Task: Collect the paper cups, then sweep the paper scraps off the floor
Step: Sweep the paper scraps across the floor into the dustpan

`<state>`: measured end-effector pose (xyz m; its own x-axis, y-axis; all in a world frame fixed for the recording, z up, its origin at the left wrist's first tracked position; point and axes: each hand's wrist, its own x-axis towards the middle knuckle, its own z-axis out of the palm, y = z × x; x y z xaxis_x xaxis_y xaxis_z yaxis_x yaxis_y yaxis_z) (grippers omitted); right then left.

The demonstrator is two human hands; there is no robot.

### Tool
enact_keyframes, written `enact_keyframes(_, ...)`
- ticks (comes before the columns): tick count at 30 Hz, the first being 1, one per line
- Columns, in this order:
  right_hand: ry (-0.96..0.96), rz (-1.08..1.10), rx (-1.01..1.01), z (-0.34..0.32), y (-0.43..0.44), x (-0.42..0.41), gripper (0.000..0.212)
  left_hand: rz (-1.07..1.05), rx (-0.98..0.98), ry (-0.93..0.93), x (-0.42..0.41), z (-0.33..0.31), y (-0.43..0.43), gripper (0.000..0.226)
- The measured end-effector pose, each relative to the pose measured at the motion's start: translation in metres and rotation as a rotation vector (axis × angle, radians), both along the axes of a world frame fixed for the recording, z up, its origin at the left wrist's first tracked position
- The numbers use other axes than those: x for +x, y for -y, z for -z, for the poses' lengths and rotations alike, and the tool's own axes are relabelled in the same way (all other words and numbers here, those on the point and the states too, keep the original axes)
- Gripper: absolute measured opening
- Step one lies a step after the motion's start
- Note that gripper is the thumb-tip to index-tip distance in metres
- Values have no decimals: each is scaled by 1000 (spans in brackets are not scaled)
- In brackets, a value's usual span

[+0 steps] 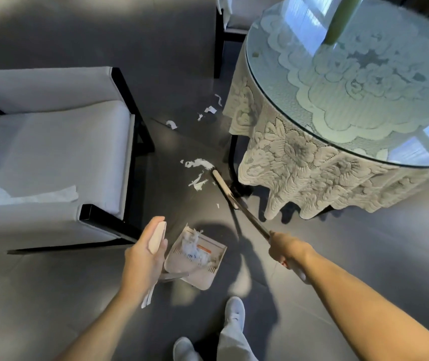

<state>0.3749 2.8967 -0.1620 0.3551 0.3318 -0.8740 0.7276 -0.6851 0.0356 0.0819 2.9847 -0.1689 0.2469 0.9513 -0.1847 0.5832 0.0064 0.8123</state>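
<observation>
My left hand (144, 252) is curled round the beige handle (157, 237) of the dustpan (203, 281), which tilts below it and holds a heap of white paper scraps (195, 250). My right hand (285, 250) grips the broom (234, 201) shaft in a closed fist. The broom's head rests on the dark floor (51, 295), touching loose scraps (197, 164) near the bench (286, 157) leg. Other scraps (209, 109) lie farther off, between bench and armchair (51, 142).

white scraps (197, 164), floral lace tablecloth (299, 162), grey floor (78, 282)
</observation>
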Motion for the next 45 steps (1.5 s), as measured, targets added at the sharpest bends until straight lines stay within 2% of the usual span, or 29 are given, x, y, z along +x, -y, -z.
enact_keyframes(3,-97,94,3,-1,27,-6,66,-25,-38,-15,2,-1,-5,46)
enact_keyframes(9,-100,-155,-147,-43,94,-34,77,63,15,14,6,-7,3,45)
enact_keyframes(12,-82,-197,-171,-65,115,-46,80,71,25,3,-2,-8,5,44)
enact_keyframes(15,-107,-99,-116,-81,129,-57,76,55,6,-7,-13,-9,10,45)
enact_keyframes(20,-119,63,-31,-93,136,-65,83,9,-26,14,-28,-15,25,46)
enact_keyframes(26,-124,161,68,-91,114,-79,74,17,-58,3,-55,-20,45,44)
enact_keyframes(29,-119,81,74,-79,85,-92,63,-30,-25,-16,-82,-21,58,43)
enact_keyframes(34,0,-111,88,-46,30,-130,60,-144,24,14,-125,-13,68,44)
enact_keyframes(37,16,-130,125,-20,9,-148,49,-212,22,26,-133,-5,64,45)
enact_keyframes(42,-53,-285,-32,-3,18,-171,71,-230,-2,15,-120,-1,30,50)
enact_keyframes(45,-128,-393,-110,-23,42,-176,66,-219,-18,29,-110,-4,16,49)
